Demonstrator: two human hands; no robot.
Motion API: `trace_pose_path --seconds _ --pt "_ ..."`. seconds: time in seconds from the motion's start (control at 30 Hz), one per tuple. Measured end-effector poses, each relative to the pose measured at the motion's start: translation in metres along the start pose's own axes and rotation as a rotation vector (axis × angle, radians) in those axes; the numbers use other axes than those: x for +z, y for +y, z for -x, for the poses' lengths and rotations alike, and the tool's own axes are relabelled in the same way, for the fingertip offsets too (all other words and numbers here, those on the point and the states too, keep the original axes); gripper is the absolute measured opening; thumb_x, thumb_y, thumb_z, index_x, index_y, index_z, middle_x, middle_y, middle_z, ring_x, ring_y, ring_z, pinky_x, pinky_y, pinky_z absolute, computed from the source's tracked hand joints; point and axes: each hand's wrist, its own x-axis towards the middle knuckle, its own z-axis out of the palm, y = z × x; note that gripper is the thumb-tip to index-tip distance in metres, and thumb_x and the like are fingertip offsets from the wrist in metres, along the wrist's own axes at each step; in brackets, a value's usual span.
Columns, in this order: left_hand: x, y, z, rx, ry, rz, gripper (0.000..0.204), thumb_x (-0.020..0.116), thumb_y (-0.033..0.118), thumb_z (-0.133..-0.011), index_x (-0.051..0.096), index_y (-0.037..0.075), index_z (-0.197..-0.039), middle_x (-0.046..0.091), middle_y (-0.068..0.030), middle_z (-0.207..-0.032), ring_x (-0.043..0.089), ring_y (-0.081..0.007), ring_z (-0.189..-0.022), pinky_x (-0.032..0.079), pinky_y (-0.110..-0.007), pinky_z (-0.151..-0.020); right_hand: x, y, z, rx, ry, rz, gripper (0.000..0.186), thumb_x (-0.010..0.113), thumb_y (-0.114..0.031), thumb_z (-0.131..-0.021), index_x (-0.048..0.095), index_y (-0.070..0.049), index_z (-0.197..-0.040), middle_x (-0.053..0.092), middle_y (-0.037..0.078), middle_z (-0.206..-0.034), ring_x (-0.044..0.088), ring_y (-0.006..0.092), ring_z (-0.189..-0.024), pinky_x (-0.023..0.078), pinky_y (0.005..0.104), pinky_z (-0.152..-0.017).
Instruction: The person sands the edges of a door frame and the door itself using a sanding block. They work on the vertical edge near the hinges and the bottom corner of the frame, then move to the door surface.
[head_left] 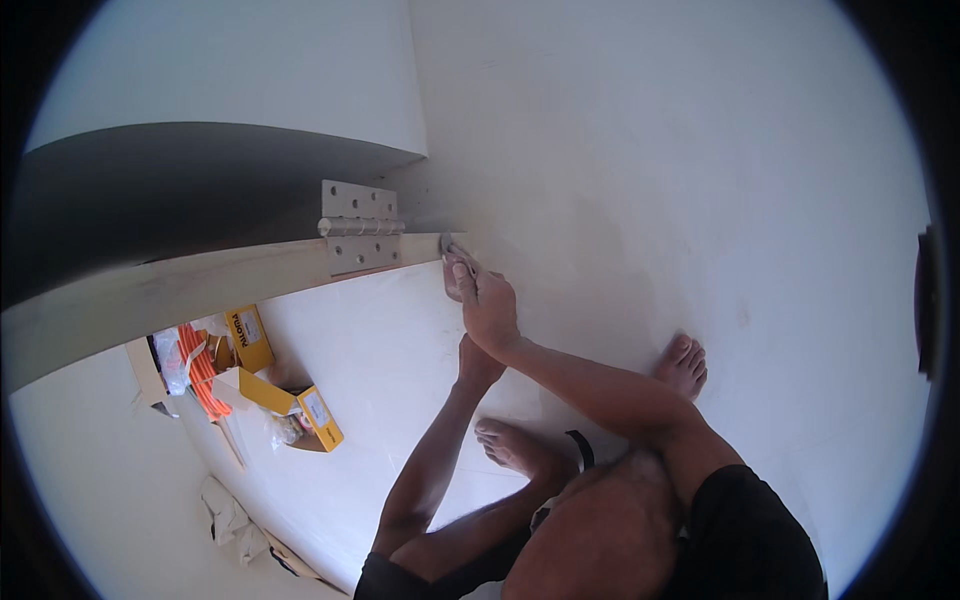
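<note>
My right hand is closed around a small grey tool with a flat metal tip; its exact kind does not show. The tip touches the end of a long pale wooden board edge. My left hand comes up from below and is mostly hidden behind the right one, so its fingers cannot be made out clearly. A silver butt hinge lies unfolded on the board edge, left of the tool. One leaf rests against the wood, and the other stands out over the dark gap behind. Screw holes show in both leaves.
Below the board, on the pale floor, are opened yellow boxes, an orange coiled cord and clear plastic bags. A crumpled pale cloth lies at lower left. My bare feet are on the floor. A white panel stands at the back.
</note>
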Motion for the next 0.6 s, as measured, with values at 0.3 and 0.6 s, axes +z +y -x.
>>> trace_pose_path --seconds 0.3,0.6 --pt "0.016 -0.019 -0.003 0.145 0.161 0.115 0.039 0.067 0.030 -0.088 0.060 0.006 -0.118 0.068 -0.0231 -0.110 0.065 -0.0429 -0.103 0.052 -0.050 -0.086 0.014 0.000 0.005 -0.186 0.113 -0.058 0.034 0.050 -0.019 -0.103 0.063 -0.005 -0.130 0.071 0.019 -0.113 0.069 0.0364 -0.102 0.051 0.0405 -0.089" --pt "-0.010 0.012 0.003 0.076 0.027 0.025 0.043 0.061 0.022 -0.089 0.051 0.007 -0.128 0.065 -0.0238 -0.110 0.064 -0.0440 -0.099 0.052 -0.053 -0.086 -0.048 -0.092 0.017 -0.769 0.205 -0.070 0.036 0.050 -0.001 -0.098 0.059 0.001 -0.132 0.064 0.016 -0.132 0.061 0.0286 -0.123 0.041 0.0376 -0.098"
